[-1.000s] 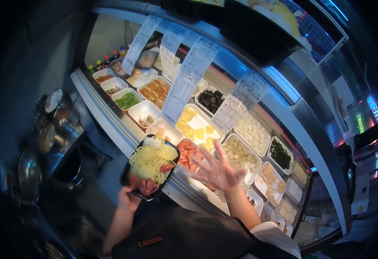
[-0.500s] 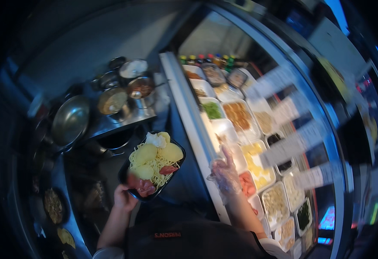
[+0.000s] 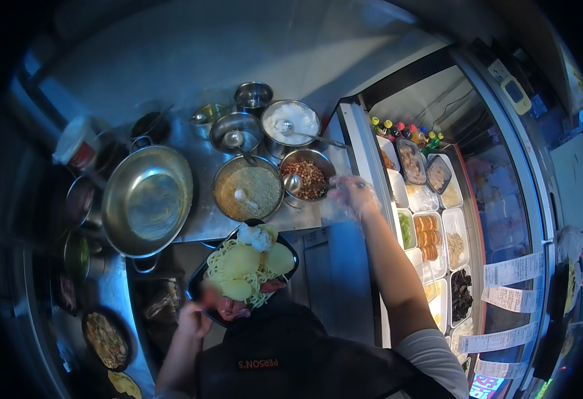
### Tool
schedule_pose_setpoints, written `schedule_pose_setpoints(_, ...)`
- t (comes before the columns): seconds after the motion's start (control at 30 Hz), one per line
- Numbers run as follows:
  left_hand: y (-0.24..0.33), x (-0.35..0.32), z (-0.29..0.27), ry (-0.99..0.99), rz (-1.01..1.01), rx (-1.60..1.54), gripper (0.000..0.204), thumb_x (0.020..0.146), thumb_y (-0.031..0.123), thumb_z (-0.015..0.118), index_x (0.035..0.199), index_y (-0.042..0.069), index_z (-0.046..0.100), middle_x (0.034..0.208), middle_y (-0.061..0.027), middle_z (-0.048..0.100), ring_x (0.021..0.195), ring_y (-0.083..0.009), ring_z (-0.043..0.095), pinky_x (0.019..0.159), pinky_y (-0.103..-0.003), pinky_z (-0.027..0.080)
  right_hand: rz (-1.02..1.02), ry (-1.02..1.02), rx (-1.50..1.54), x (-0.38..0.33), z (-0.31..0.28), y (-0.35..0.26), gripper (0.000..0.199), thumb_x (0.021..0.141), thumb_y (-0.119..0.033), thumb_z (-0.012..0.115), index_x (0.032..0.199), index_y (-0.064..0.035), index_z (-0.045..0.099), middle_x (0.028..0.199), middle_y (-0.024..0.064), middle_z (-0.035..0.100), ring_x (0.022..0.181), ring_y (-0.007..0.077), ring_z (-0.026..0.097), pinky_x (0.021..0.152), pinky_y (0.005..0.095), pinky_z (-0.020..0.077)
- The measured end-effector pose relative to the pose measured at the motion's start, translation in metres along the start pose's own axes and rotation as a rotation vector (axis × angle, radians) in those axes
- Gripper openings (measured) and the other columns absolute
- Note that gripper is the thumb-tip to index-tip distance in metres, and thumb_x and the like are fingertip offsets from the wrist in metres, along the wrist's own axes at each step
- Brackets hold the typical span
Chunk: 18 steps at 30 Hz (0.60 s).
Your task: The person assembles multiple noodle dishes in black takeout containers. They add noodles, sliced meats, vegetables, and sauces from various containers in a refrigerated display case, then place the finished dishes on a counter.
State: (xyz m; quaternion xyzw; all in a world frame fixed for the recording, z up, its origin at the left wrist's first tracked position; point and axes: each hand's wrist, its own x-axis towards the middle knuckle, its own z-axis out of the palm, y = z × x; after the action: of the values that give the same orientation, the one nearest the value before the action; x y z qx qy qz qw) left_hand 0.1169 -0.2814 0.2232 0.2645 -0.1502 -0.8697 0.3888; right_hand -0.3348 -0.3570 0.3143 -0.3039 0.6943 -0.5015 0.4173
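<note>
My left hand (image 3: 196, 319) grips the lower left edge of a black food tray (image 3: 195, 282), with the thumb over the rim. The tray carries pale noodles (image 3: 221, 259), thin potato-like slices (image 3: 243, 261), a white clump (image 3: 255, 237) and pieces of pinkish-red meat (image 3: 231, 308). My right hand (image 3: 354, 195), in a clear plastic glove, reaches to the right side of a metal pot of reddish-brown peanuts (image 3: 310, 174). Its fingers look loosely apart, with nothing visible in them. A metal ladle (image 3: 292, 183) rests in that pot.
Beside the peanuts stand a pot of white powder (image 3: 298, 120) with a ladle, a pot of tan grainy seasoning (image 3: 248, 193) and a small ladle pot (image 3: 235, 133). A large empty pan (image 3: 148, 201) sits left. A glass-fronted case (image 3: 431, 239) of ingredient trays lies right.
My right hand has moved from over the ingredient trays, up and left to the peanut pot. The view has swung left. The tray stays in my left hand.
</note>
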Motion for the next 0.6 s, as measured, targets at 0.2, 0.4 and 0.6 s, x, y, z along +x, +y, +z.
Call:
schedule_pose_setpoints(0.2,0.027,0.034,0.026,0.064,-0.048,-0.071,0.015,0.069,0.018,0.051,0.077,0.006,0.047,0.074,-0.0113,0.052,0.072,-0.0278,0.055,0.069,-0.041,0.048,-0.851,0.016,-0.883,-0.024,0.015,0.006,0.019,0.085,0.0,0.051,0.101,0.0011,0.061,0.093,0.0147,0.065,0.08,0.0224,0.064,0.071,0.0316,0.051)
schedule_pose_setpoints(0.4,0.034,0.057,0.062,0.118,-0.069,-0.097,0.017,0.068,0.015,0.053,0.082,0.006,0.047,0.076,-0.0087,0.05,0.075,-0.0257,0.054,0.071,-0.039,0.047,-0.503,0.024,-0.258,-0.017,0.015,0.03,0.017,0.088,-0.003,0.049,0.098,0.0011,0.061,0.091,0.0126,0.065,0.075,0.0177,0.063,0.066,0.026,0.0498)
schedule_pose_setpoints(0.6,0.031,0.067,0.082,0.15,-0.055,-0.098,0.028,0.065,0.013,0.054,0.092,0.007,0.049,0.083,-0.0068,0.052,0.081,-0.0238,0.054,0.077,-0.038,0.047,-0.143,0.166,0.087,-0.016,-0.001,0.002,0.02,0.091,-0.012,0.048,0.097,0.0029,0.06,0.086,0.0098,0.064,0.069,0.0133,0.061,0.061,0.0242,0.0494)
